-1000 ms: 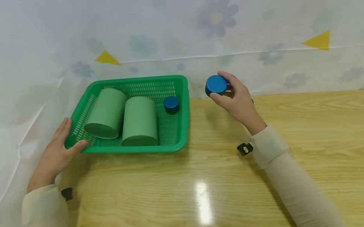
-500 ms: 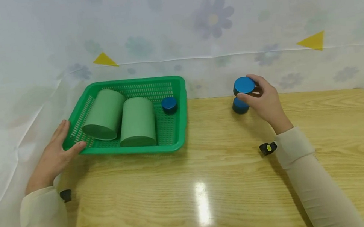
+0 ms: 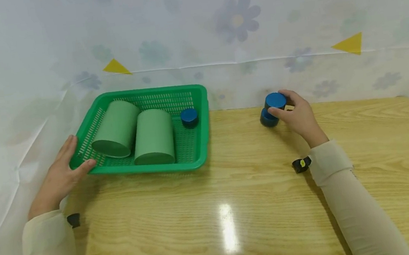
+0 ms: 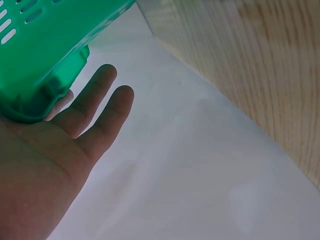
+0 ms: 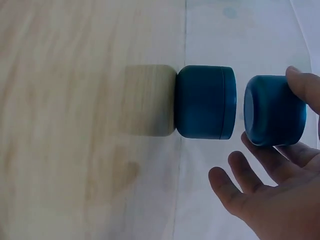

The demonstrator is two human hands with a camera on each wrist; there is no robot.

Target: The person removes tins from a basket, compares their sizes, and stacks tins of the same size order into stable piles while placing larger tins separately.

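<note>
My right hand (image 3: 300,119) pinches a small blue round tin (image 3: 275,101) between thumb and fingers, base downward. Just below it, a second blue tin (image 3: 268,119) stands upright on the table near its back edge. In the right wrist view a narrow gap separates the held tin (image 5: 276,111) from the standing tin (image 5: 202,102), whose lid seam shows. At the left, my left hand (image 3: 56,176) lies against the near left corner of a green basket (image 3: 163,168), thumb at the front rim. Its other fingers (image 4: 116,115) extend straight in the left wrist view.
Inside the basket lie two large light green cylinders (image 3: 116,129), with a third blue tin (image 3: 189,118) at their right. A white flowered sheet (image 3: 192,27) hangs behind and left of the wooden table (image 3: 185,223). Yellow triangles (image 3: 348,44) mark the sheet.
My right hand has carried the blue tin rightward, then lowered it close over the standing tin, which has come into clear view. The left hand has stayed at the basket corner.
</note>
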